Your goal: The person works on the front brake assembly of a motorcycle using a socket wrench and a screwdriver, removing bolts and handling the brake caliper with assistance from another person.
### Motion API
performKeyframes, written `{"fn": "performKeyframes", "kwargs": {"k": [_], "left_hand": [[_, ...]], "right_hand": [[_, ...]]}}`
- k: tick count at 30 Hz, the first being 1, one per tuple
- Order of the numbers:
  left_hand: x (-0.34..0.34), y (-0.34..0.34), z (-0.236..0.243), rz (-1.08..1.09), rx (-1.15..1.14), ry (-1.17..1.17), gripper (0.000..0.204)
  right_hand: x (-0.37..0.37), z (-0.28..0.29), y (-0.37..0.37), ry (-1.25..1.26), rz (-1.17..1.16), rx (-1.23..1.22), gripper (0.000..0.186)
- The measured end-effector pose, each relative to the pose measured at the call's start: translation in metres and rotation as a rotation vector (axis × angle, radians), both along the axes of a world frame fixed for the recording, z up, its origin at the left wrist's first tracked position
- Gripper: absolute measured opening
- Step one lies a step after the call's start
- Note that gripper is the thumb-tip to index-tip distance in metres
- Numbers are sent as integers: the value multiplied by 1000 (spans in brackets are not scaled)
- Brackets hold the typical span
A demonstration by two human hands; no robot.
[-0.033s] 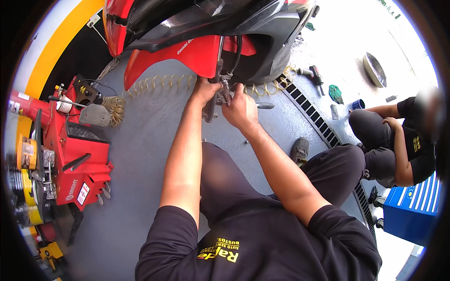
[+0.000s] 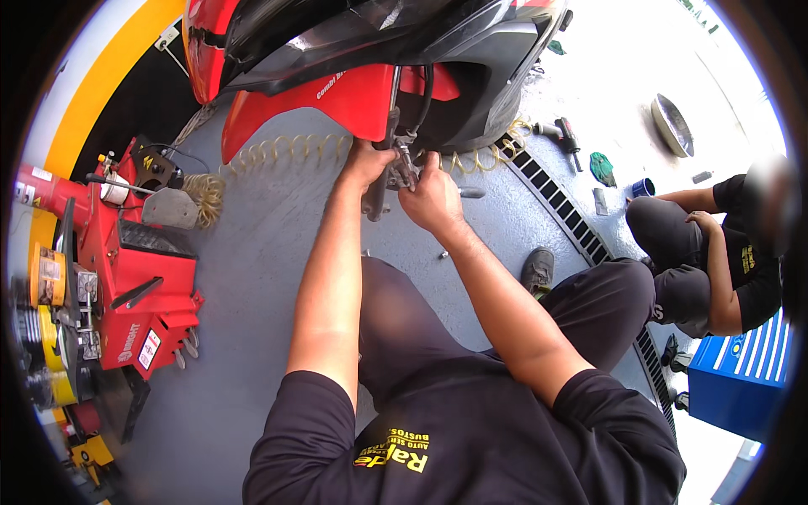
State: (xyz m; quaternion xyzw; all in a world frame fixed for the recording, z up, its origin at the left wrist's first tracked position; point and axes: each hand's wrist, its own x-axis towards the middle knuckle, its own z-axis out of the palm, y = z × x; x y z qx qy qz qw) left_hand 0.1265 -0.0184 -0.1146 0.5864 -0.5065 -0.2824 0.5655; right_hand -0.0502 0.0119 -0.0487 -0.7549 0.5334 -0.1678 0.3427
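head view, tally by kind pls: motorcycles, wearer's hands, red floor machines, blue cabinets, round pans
Red-and-black motorcycle: 1
Bare left hand and right hand, at the grey metal fork: 2
Boxy red metal machine: 1
Blue boxy cabinet: 1
Shallow round pan: 1
Total: 6

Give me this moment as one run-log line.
left hand: grips fork leg | right hand: on metal fitting beside fork leg | red fender: beyond left hand | co-worker: crouched at right

Far: one red-and-black motorcycle, two bare hands. Left: one red metal machine. Right: one black-clad co-worker, one blue, white-striped cabinet, one round shallow basin.
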Motion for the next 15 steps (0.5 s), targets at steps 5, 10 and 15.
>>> {"fn": "performKeyframes", "kwargs": {"k": [5, 10, 15], "left_hand": [[-17, 5, 10, -71, 96, 156, 43], [3, 0, -11, 36, 26, 119, 40], [-15, -10, -15, -31, 35, 172, 40]], "right_hand": [[-6, -25, -5, -220, -100, 32, 47], [7, -9, 2, 28, -48, -19, 47], [-10, -50, -24, -1394, -95, 1200, 31]]}}
